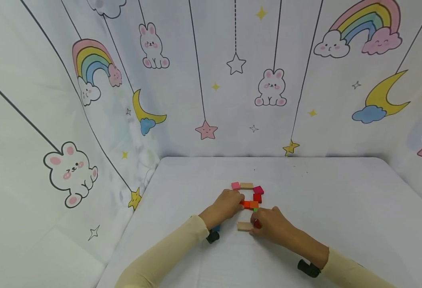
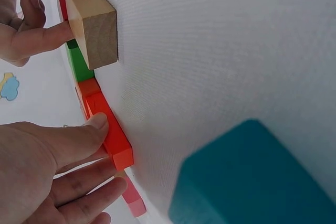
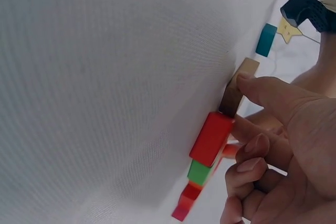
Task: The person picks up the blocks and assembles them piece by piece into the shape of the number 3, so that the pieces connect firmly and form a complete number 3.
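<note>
Small coloured and plain wooden blocks lie in an angular line on the white table. With thumb and fingers, my left hand [image 1: 226,205] pinches an orange-red block [image 2: 118,142] in the middle row, beside an orange block [image 1: 254,204]. My right hand [image 1: 273,225] grips a plain wooden block [image 3: 240,85] between thumb and index finger at the near end. Touching that block is a dark red one [image 3: 212,139], followed by a green block [image 3: 199,172]. A teal block [image 2: 252,177] stands apart, partly behind my left wrist in the head view.
At the far end are a pink block [image 1: 235,186], another plain wooden block [image 1: 246,186], a crimson block [image 1: 259,190] and a red block [image 1: 257,198]. A curtain [image 1: 182,100] with printed rabbits, stars and rainbows hangs behind the table [image 1: 340,208]. Dark straps circle both wrists.
</note>
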Motion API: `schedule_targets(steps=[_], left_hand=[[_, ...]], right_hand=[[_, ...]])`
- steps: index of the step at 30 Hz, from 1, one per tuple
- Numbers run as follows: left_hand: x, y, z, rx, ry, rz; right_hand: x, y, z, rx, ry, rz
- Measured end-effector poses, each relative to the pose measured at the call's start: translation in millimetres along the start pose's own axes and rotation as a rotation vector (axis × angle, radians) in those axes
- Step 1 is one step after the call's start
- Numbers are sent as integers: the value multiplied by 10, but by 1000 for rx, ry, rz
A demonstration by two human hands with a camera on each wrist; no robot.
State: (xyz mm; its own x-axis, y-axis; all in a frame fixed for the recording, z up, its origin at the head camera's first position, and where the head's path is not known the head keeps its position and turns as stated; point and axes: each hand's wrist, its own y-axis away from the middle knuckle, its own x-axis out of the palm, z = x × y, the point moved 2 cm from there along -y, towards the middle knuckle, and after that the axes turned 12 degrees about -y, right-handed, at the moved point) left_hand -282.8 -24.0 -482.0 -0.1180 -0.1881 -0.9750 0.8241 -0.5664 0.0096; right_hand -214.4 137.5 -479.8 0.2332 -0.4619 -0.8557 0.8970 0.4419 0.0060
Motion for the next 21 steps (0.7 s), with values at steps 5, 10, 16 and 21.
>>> schedule_targets(steps=[5,10,16,21], left_hand=[[9,-9,3,-8,14,0],[9,-13,7,-10,19,0],[12,-9,3,-3,4,-6],[20,-9,3,-4,10,1]], right_hand=[[8,-4,-20,3,-4,0],[21,-10,-35,0,-1,10],[26,-21,-46,-7,4,10],[25,-12,-44,-6,-3,3]])
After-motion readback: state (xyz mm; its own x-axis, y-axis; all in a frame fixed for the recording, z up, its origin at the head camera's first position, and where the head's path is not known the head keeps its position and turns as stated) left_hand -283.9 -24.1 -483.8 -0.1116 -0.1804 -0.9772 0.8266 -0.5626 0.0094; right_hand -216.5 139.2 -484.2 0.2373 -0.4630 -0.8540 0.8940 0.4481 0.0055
